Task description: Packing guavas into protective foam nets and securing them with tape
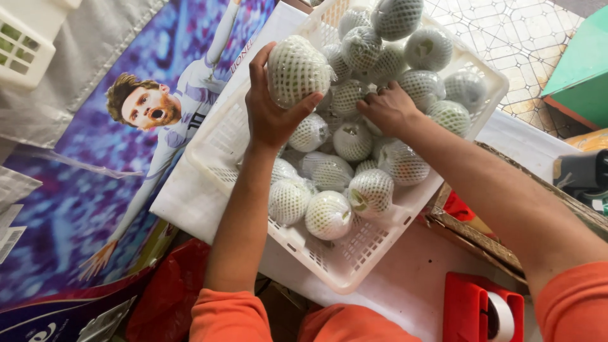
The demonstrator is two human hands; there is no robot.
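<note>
Left hand: the left hand [269, 114] is raised over the left side of the crate, fingers and thumb clamped round one netted fruit [296, 69], which is lifted clear of the pile.
Held fruit: round, pale green under white foam netting, at about 10 o'clock from the middle of the crate.
Right hand: the right hand [389, 109] reaches into the pile palm down, fingers curled among the fruit; whether it grips one I cannot tell, since the fingertips are hidden.
Crate: a white plastic crate [354, 256] with perforated walls, sitting tilted on a white bench [190, 202], one corner pointing to 6 o'clock.
Pile: many more netted fruits [370, 190] of the same kind fill the crate, heaped highest toward 12 o'clock and touching one another.
Sleeves: both arms end in orange sleeves [228, 316] at the lower edge of the view.
Poster: a large blue-purple poster [82, 190] of a football player lies at 9 o'clock, beside the bench.
Tape dispenser: a red dispenser [481, 310] with a roll of tape sits at 5 o'clock, near the crate but apart from it.
Bag: a red plastic bag [164, 285] lies at 7 o'clock, below the bench edge.
Floor: patterned tiles [519, 31] show at 1 o'clock.
</note>
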